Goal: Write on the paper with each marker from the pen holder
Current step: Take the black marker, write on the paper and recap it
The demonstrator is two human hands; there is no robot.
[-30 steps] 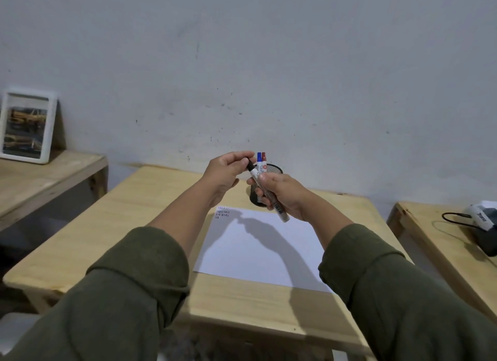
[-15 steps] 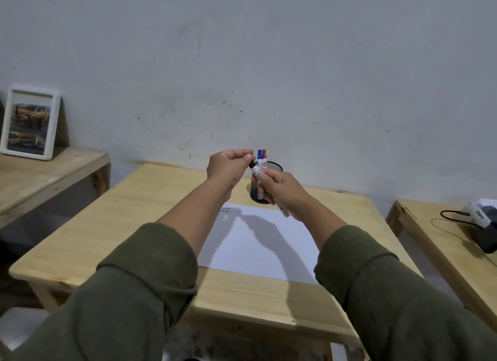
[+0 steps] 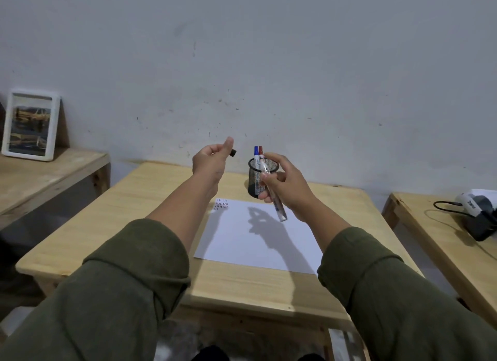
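My right hand (image 3: 285, 188) holds a white marker (image 3: 277, 203) above the sheet, its uncapped end pointing up toward the holder. My left hand (image 3: 212, 163) is raised to the left, pinching the marker's small black cap (image 3: 233, 152) between thumb and fingers. The black mesh pen holder (image 3: 257, 186) stands behind the paper with a blue-capped marker (image 3: 256, 154) and a red-capped marker (image 3: 261, 150) upright in it. The white paper (image 3: 242, 242) lies flat on the wooden table (image 3: 150, 210), with a few rows of small dark and red strokes at its top left corner (image 3: 221, 204).
A framed picture (image 3: 30, 124) leans on the wall on a low wooden bench at the left. On another wooden table at the right sits a white and black device (image 3: 478, 212) with a black cable. A grey wall rises right behind the table.
My hands were together on the marker. The left hand has pulled the black cap off and moved left and up, while the right hand keeps the marker body.
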